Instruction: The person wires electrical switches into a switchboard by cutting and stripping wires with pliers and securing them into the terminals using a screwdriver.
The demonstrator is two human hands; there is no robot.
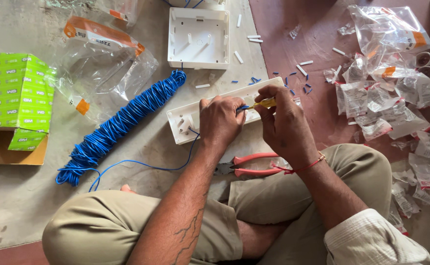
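The right hand (284, 122) pinches a small yellow screwdriver (263, 103), its tip on the long white switch plate (185, 119), and the left hand (220, 120) presses closed on that plate, beside the blue wire (194, 142). It looks best to keep the tool straight and the plate still. Around them lie red pliers (252, 165), a blue wire coil (121, 122), a white box (198, 37), a green carton (11, 98) and plastic bags (387, 98) on the grey floor (18, 206).
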